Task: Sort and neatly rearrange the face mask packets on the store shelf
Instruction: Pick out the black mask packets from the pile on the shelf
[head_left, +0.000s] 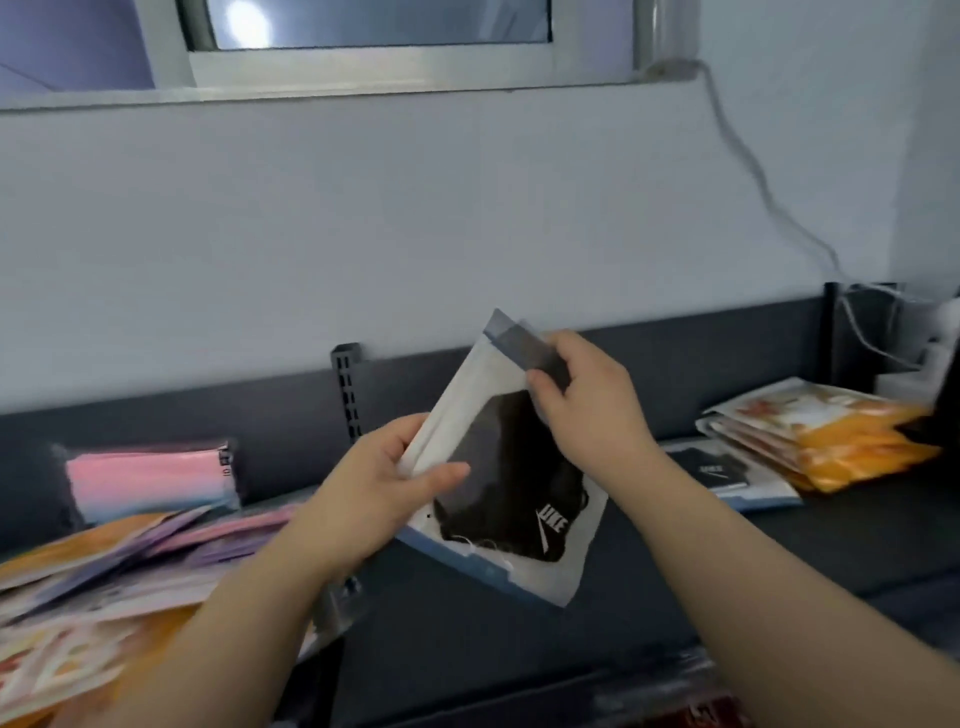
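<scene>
A clear packet with a black face mask (511, 483) and blue strips at both ends is held tilted above the dark shelf (675, 571). My left hand (379, 488) grips its left edge, thumb on the front. At the packet's top end, my right hand (587, 400) pinches the blue strip. A neat stack of orange and white packets (826, 431) lies at the right, with another black mask packet (727, 473) beside it. A loose heap of orange and purple packets (119, 566) covers the left of the shelf. A pink mask bundle (150, 473) sits behind the heap.
A grey wall rises behind the shelf's dark back panel (701, 364), with a slotted upright (347, 389) in the middle. A white cable (769, 202) runs down from the window frame to the right corner. Bare dark shelf shows between the two piles.
</scene>
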